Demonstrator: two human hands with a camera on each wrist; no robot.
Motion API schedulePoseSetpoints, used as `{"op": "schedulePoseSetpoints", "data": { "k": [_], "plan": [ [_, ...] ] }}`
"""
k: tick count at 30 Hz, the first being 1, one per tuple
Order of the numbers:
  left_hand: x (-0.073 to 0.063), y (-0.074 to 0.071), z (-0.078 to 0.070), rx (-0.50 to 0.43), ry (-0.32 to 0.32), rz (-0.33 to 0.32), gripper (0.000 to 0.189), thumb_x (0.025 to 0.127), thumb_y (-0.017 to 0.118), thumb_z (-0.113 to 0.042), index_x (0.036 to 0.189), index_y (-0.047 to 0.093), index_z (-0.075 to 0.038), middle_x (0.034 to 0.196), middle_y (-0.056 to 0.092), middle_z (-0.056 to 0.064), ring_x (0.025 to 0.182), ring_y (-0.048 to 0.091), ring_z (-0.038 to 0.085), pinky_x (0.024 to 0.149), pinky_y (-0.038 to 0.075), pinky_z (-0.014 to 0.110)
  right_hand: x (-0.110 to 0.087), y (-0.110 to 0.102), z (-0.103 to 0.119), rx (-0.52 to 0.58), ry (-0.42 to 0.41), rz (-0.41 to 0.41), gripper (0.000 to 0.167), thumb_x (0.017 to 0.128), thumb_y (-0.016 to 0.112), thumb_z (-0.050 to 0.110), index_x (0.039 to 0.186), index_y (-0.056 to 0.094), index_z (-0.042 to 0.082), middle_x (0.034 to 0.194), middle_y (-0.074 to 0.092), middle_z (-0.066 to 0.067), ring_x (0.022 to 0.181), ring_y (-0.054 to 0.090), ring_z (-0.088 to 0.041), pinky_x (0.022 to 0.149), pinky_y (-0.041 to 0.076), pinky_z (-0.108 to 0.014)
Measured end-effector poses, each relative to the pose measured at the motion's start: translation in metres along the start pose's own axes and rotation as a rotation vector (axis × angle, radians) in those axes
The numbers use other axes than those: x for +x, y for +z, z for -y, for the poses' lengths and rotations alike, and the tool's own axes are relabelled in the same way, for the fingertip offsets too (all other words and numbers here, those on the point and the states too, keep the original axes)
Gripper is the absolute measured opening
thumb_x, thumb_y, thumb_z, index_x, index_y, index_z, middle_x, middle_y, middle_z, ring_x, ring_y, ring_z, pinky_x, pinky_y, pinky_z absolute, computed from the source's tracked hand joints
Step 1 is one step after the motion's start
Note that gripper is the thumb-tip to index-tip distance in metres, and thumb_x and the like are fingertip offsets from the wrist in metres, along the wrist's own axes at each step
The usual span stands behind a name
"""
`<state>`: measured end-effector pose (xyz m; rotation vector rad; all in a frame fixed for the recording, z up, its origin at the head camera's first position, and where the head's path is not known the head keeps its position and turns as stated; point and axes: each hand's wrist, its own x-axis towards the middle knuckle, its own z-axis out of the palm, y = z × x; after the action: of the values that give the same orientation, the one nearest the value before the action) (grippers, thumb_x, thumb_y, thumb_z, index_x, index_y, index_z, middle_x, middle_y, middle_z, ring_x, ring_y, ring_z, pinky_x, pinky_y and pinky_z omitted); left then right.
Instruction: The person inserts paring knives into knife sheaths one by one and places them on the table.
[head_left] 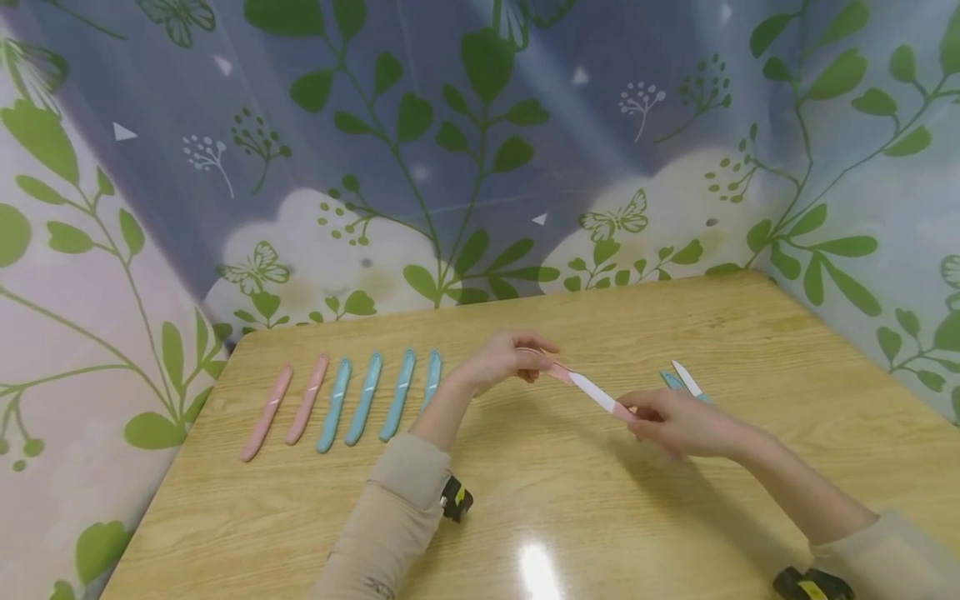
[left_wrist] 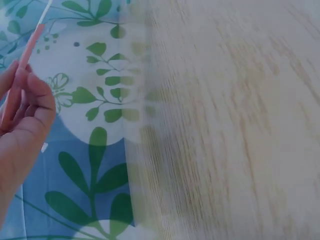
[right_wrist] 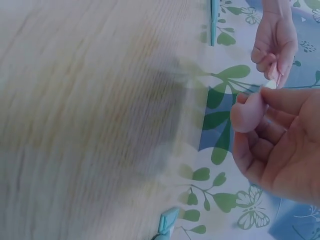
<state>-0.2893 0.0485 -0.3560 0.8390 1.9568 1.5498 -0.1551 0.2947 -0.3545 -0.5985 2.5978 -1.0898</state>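
Observation:
A pink knife with a white blade [head_left: 594,392] is held up over the table between both hands, slanting down to the right. My left hand [head_left: 498,365] pinches the pink part at its upper left end. At the other end, my right hand [head_left: 678,423] grips a pink part between thumb and fingers. Which pink part is the handle and which the sheath I cannot tell. The left wrist view shows the long pink part [left_wrist: 31,47] running through the fingertips, with white beyond it. In the right wrist view, the curled fingers mostly hide the right end.
On the wooden table [head_left: 525,483], two pink knives [head_left: 267,412] and several teal knives [head_left: 363,398] lie in a row at left. Beyond the right hand lie a teal pointed piece [head_left: 671,380] and a white blade [head_left: 686,377]. Leaf-patterned cloth [head_left: 480,167] borders the table.

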Motion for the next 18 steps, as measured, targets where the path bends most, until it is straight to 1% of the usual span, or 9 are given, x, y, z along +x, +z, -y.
{"op": "schedulePoseSetpoints", "data": {
  "k": [2, 4, 6, 8, 10, 13, 14, 16, 18],
  "plan": [
    [0.0, 0.0, -0.001, -0.112, 0.009, -0.043, 0.031, 0.087, 0.059, 0.0, 0.116, 0.054, 0.012, 0.078, 0.059, 0.004, 0.064, 0.054, 0.013, 0.067, 0.05, 0.026, 0.001, 0.001, 0.001, 0.049, -0.024, 0.014, 0.027, 0.098, 0.047, 0.016, 0.118, 0.052, -0.002, 0.07, 0.054, -0.007, 0.043, 0.041, -0.008, 0.04, 0.034, -0.02],
    [0.0, 0.002, -0.002, -0.241, 0.013, -0.091, 0.027, 0.089, 0.056, 0.001, 0.112, 0.053, 0.015, 0.076, 0.059, 0.004, 0.061, 0.053, 0.012, 0.064, 0.049, 0.024, 0.002, 0.002, 0.003, 0.073, -0.042, 0.01, 0.027, 0.098, 0.047, 0.016, 0.118, 0.052, -0.002, 0.071, 0.054, -0.008, 0.047, 0.042, -0.009, 0.044, 0.036, -0.022],
    [0.0, 0.004, -0.004, -0.37, 0.017, -0.142, 0.024, 0.091, 0.054, 0.0, 0.108, 0.053, 0.016, 0.073, 0.06, 0.003, 0.058, 0.052, 0.011, 0.062, 0.048, 0.023, 0.002, 0.004, 0.007, 0.089, -0.042, -0.009, 0.029, 0.098, 0.047, 0.015, 0.12, 0.051, -0.002, 0.073, 0.055, -0.009, 0.053, 0.045, -0.012, 0.05, 0.039, -0.025],
    [0.001, 0.008, -0.007, -0.47, 0.02, -0.195, 0.02, 0.094, 0.052, -0.005, 0.102, 0.055, 0.014, 0.07, 0.059, 0.003, 0.056, 0.051, 0.01, 0.06, 0.047, 0.022, 0.002, 0.007, 0.011, 0.11, -0.039, -0.037, 0.031, 0.098, 0.047, 0.014, 0.123, 0.05, -0.004, 0.076, 0.055, -0.009, 0.059, 0.047, -0.014, 0.053, 0.042, -0.026],
    [0.002, 0.011, -0.01, -0.524, 0.018, -0.255, 0.021, 0.096, 0.05, -0.011, 0.098, 0.057, 0.009, 0.067, 0.058, 0.003, 0.055, 0.05, 0.01, 0.059, 0.046, 0.021, 0.003, 0.012, 0.017, 0.13, -0.033, -0.08, 0.03, 0.097, 0.048, 0.013, 0.121, 0.05, -0.004, 0.076, 0.056, -0.01, 0.062, 0.049, -0.015, 0.054, 0.043, -0.027],
    [0.004, 0.017, -0.015, -0.54, -0.003, -0.35, 0.027, 0.098, 0.047, -0.021, 0.093, 0.059, 0.003, 0.069, 0.056, 0.003, 0.059, 0.051, 0.011, 0.061, 0.046, 0.023, 0.005, 0.021, 0.027, 0.166, -0.025, -0.16, 0.026, 0.098, 0.048, 0.016, 0.115, 0.054, -0.003, 0.074, 0.056, -0.009, 0.059, 0.05, -0.015, 0.05, 0.043, -0.027],
    [0.005, 0.019, -0.017, -0.544, -0.01, -0.378, 0.03, 0.099, 0.046, -0.024, 0.092, 0.059, 0.002, 0.071, 0.056, 0.004, 0.062, 0.052, 0.012, 0.064, 0.047, 0.024, 0.007, 0.024, 0.03, 0.177, -0.019, -0.188, 0.025, 0.098, 0.048, 0.018, 0.111, 0.055, -0.002, 0.072, 0.055, -0.009, 0.057, 0.05, -0.015, 0.048, 0.043, -0.026],
    [0.006, 0.022, -0.021, -0.582, -0.021, -0.424, 0.034, 0.099, 0.043, -0.029, 0.088, 0.058, 0.0, 0.075, 0.056, 0.005, 0.067, 0.055, 0.014, 0.072, 0.05, 0.028, 0.009, 0.028, 0.035, 0.2, -0.002, -0.24, 0.027, 0.098, 0.048, 0.024, 0.106, 0.056, 0.0, 0.071, 0.055, -0.01, 0.053, 0.049, -0.014, 0.044, 0.041, -0.026],
    [0.008, 0.026, -0.025, -0.663, -0.017, -0.45, 0.037, 0.1, 0.041, -0.031, 0.084, 0.057, -0.001, 0.079, 0.057, 0.007, 0.071, 0.057, 0.016, 0.081, 0.05, 0.034, 0.011, 0.032, 0.039, 0.235, 0.016, -0.275, 0.029, 0.098, 0.047, 0.027, 0.105, 0.056, 0.001, 0.07, 0.055, -0.012, 0.051, 0.048, -0.014, 0.042, 0.041, -0.026]
  ]
}}
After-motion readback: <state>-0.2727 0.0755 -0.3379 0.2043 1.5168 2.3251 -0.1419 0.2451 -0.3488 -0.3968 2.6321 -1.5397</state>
